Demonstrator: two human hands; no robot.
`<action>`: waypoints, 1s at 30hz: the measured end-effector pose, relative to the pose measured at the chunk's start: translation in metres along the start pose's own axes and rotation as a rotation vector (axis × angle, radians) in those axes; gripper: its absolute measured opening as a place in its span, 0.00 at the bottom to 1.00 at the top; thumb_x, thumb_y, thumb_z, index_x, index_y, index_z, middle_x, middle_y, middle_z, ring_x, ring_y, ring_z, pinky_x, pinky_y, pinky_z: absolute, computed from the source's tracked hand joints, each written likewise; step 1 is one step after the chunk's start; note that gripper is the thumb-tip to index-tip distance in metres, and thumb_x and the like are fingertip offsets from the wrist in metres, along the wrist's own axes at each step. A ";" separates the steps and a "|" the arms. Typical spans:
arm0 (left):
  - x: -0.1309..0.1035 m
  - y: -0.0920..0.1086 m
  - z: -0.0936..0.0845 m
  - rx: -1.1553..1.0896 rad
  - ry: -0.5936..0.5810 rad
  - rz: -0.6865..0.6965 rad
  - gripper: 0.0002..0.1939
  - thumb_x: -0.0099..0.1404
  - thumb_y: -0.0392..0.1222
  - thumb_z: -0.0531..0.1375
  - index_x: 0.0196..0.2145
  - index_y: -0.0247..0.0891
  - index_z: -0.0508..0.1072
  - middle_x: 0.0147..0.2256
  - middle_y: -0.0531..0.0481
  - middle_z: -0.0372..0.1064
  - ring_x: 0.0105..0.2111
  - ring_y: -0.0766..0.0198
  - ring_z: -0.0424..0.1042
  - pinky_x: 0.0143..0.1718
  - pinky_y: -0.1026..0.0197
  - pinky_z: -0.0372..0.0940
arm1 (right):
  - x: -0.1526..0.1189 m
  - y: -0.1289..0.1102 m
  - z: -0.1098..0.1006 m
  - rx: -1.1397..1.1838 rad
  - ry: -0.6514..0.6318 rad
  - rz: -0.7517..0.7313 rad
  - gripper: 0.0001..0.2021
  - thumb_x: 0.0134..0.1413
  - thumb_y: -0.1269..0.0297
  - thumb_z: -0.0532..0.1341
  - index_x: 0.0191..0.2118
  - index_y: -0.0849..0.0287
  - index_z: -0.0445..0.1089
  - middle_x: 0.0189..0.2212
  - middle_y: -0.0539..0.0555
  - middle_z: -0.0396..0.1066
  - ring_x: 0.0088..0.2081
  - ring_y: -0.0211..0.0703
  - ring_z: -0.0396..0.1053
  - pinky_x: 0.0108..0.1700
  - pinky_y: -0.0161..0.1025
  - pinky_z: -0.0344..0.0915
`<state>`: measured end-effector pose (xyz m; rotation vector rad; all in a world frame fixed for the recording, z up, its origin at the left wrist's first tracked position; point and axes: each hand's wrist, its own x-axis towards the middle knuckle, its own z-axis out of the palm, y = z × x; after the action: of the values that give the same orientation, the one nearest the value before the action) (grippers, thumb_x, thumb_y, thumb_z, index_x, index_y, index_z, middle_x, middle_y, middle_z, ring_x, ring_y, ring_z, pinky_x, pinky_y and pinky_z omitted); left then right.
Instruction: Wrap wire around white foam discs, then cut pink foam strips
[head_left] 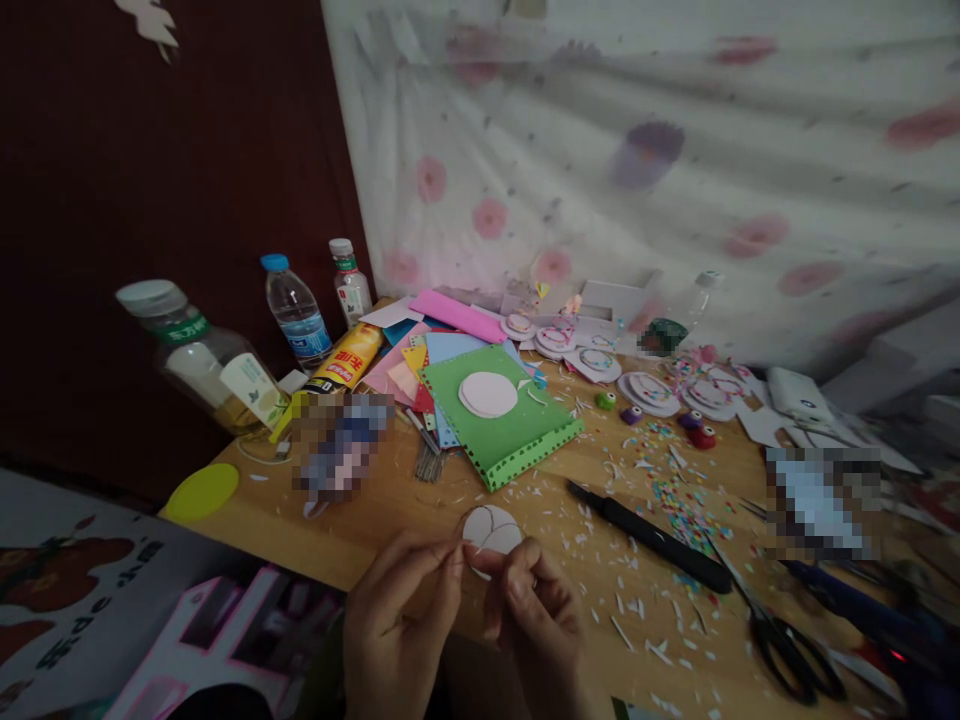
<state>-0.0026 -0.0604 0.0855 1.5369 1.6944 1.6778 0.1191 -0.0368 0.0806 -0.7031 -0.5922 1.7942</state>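
Note:
My left hand pinches a thin dark strand between thumb and fingertips; whether it is thread or wire I cannot tell. Facing it, my right hand is curled, its index finger reaching to the same strand by the left fingertips. The strand loops up over a white paper disc, which lies just beyond my fingers at the table's front edge. Behind that, a stack of white paper ovals rests on a green sheet with a dotted border.
A black-handled craft knife, black scissors and a dark glue gun lie on the right. Colourful beads and paper scraps litter the wooden table. Bottles stand at left; beaded rings on white discs line the back.

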 end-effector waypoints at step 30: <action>0.007 -0.027 -0.003 -0.244 -0.072 -0.489 0.17 0.56 0.54 0.69 0.41 0.43 0.83 0.44 0.46 0.82 0.44 0.52 0.80 0.46 0.56 0.75 | 0.016 -0.019 -0.022 0.693 -0.096 0.192 0.09 0.48 0.74 0.76 0.31 0.63 0.76 0.26 0.48 0.77 0.25 0.26 0.72 0.25 0.19 0.67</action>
<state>-0.0194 -0.0493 0.0666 0.9616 1.5930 1.4802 0.1434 -0.0140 0.0752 -0.1995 0.0618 2.0457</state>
